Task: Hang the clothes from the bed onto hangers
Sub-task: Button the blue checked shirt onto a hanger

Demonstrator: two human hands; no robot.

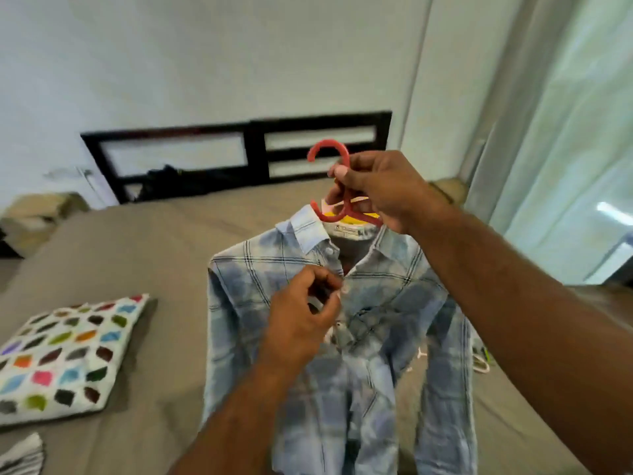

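Striped cloth (20, 454): seen at the near left corner, lying on the bed.
Cushion (65, 354): white with coloured patches, laid flat on the near left, well apart from the shirt.
Shirt (370, 389): pale blue check, held up over the middle of the bed on the hanger, collar open; the sheet behind it is hidden.
Left hand (305, 313): fingers curled, the button placket below the collar pinched between the tips.
White object (481, 363): partly hidden by the shirt's right sleeve; its kind cannot be told.
Right hand (380, 190): closed round the hanger's neck, above the collar.
Hanger (329, 156): red, hook raised before the headboard.
Sheet (154, 252): tan, lightly creased.
Dark clothing (164, 181): heaped far left, against the headboard.
Headboard (255, 149): dark, slatted, set against a pale wall.
Curtain (555, 132): pale, hung on the right.
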